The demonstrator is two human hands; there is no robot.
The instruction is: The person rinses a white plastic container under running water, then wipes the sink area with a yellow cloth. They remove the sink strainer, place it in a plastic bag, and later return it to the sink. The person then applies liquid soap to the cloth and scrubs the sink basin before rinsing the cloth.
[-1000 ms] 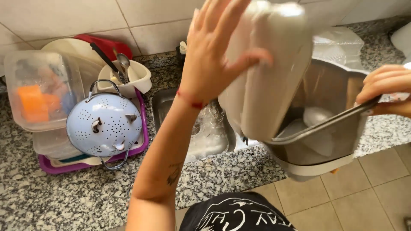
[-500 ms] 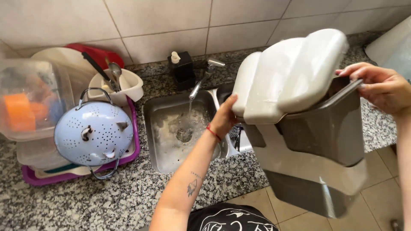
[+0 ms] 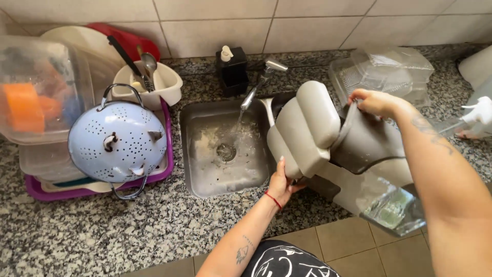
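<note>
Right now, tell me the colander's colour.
Pale blue colander, dotted with small holes; head view shows it.

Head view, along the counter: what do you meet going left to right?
Clear plastic container → pale blue colander → steel sink → left hand → grey bin held over the sink edge → right hand on its rim → white spray bottle.
</note>
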